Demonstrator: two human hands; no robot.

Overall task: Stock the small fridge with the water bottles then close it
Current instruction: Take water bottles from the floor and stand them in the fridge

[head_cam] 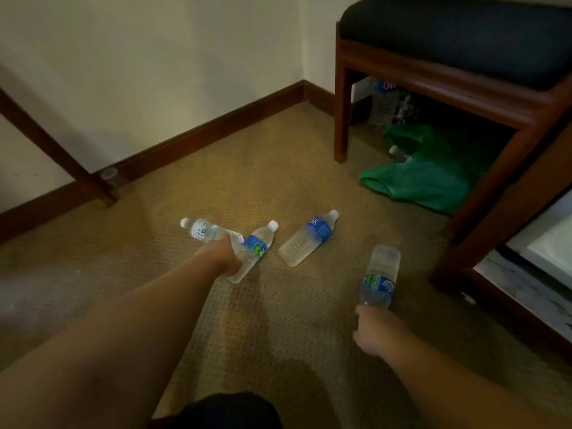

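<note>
Several clear water bottles lie on the tan carpet. My left hand is closed around a blue-and-green labelled bottle whose white cap points up and right. A white-labelled bottle lies just behind that hand, touching it. Free on the carpet, a blue-labelled bottle lies to the right of them. My right hand grips the cap end of another blue-labelled bottle, base pointing away from me. A white edge at the far right may be the fridge; I cannot tell.
A dark wooden chair with a black cushion stands at the upper right. Under it lie a green plastic bag and more bottles. A table leg slants at the left by the skirting board.
</note>
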